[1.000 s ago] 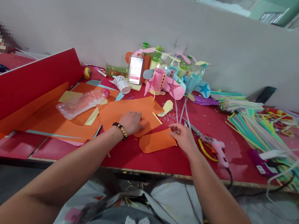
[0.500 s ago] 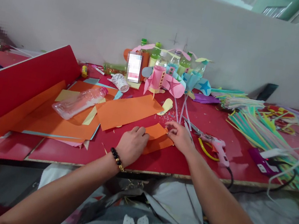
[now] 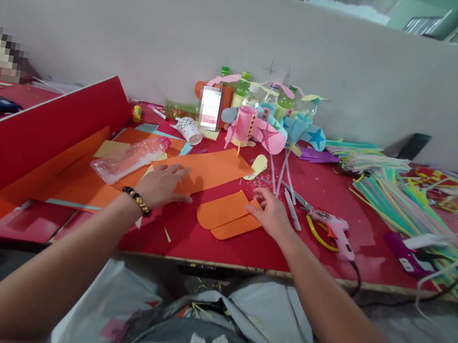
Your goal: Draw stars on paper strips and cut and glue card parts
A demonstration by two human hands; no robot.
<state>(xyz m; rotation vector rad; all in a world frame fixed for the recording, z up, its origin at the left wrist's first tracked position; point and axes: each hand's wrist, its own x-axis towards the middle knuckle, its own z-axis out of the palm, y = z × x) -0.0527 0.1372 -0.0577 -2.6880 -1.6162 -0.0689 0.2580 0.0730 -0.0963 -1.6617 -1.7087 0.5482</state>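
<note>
Two orange paper strips with rounded left ends lie overlapping on the red table, near its front edge. At their right end is my right hand, its fingers curved and apart, the thumb resting at the paper's corner. My left hand is spread over the left end of a larger orange paper sheet, holding nothing; whether it touches the sheet I cannot tell. A pale yellow paper cut-out lies at that sheet's right tip. Left of my left hand, a clear plastic bottle lies on stacked orange paper.
Finished-looking bottle planes in pink and blue stand at the back by a phone. Scissors and a pink glue gun lie right, beside a purple power strip and pastel strips. A red board leans left.
My left hand has left the small orange paper and moved left and up, its fingers spreading. The strips' rounded left ends now show. My right hand has stayed near their right end.
</note>
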